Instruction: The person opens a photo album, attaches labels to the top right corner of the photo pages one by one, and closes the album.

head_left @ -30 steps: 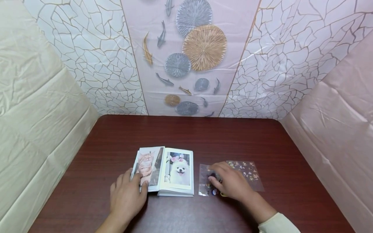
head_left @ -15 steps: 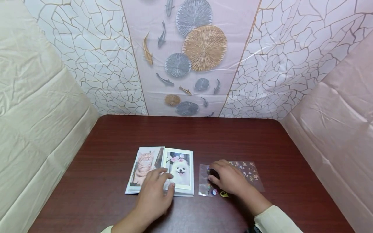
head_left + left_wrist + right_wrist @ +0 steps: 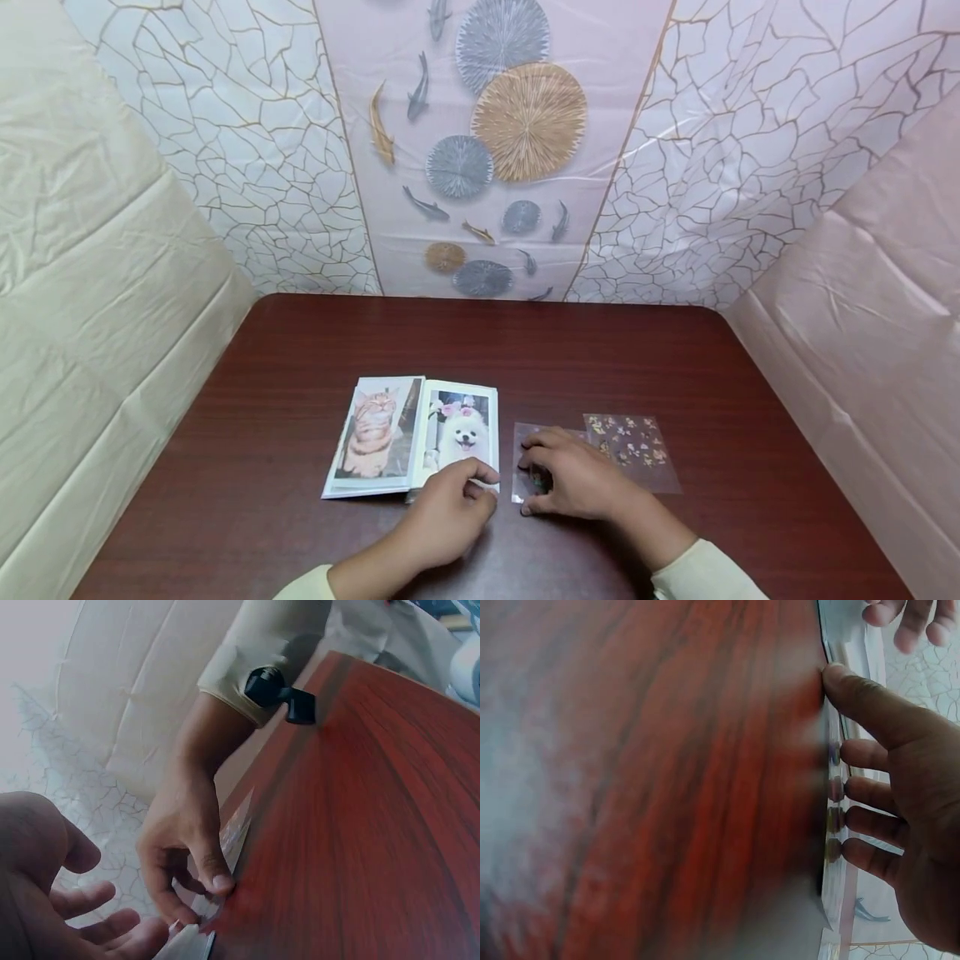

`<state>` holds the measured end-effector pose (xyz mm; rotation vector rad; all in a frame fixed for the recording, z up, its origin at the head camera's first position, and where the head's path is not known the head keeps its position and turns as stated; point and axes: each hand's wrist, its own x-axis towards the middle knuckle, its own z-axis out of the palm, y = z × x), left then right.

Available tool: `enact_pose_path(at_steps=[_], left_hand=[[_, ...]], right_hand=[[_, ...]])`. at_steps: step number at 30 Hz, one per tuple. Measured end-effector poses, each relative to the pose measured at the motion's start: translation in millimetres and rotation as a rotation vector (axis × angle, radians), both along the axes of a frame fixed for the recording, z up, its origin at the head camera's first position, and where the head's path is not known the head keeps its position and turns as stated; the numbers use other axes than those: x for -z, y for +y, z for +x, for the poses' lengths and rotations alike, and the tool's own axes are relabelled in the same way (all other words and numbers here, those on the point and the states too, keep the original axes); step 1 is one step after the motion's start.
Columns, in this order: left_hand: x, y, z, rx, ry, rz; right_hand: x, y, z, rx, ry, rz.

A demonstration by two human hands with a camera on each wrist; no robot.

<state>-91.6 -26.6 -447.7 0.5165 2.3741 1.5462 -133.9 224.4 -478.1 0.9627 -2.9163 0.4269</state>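
An open photo album (image 3: 416,487) lies on the table, with a cat photo (image 3: 371,433) on its left page and a white dog photo (image 3: 465,429) on its right. Over the album's lower right corner is my left hand (image 3: 450,512), loosely bent and holding nothing; the left wrist view shows its fingers apart from each other. My right hand (image 3: 577,475) rests its fingertips on a clear sticker sheet (image 3: 519,475) beside the album. In the right wrist view the thumb and fingers (image 3: 870,799) are spread along the sheet. The palm hides most of it.
A second clear sheet (image 3: 660,479) with small gold-toned stickers lies to the right, partly behind my right hand. The dark red wooden table (image 3: 300,333) is bounded by a patterned sheet (image 3: 480,225) at the back and pale cloth (image 3: 862,333) at both sides.
My left hand has left the album's left page and moved right, to its lower right corner. My right hand has shifted slightly toward the near-left part of the sticker sheet, its fingers spreading.
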Motion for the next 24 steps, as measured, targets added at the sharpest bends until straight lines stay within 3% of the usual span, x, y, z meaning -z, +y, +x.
enact_pose_path(at_steps=[11,21,24], left_hand=[[5.8,19.0,-7.9,-0.07,-0.372,0.363],[7.3,31.0,-12.3,-0.151,-0.557,0.512],[9.9,32.4,-14.1,-0.154,-0.583,0.551]], right_hand=[[-2.7,-1.3,1.2,-0.03,-0.008,-0.043],[-8.2,-4.8,6.4,0.057,0.019,-0.197],[-12.2,-6.3,9.8,0.032,0.035,-0.245]])
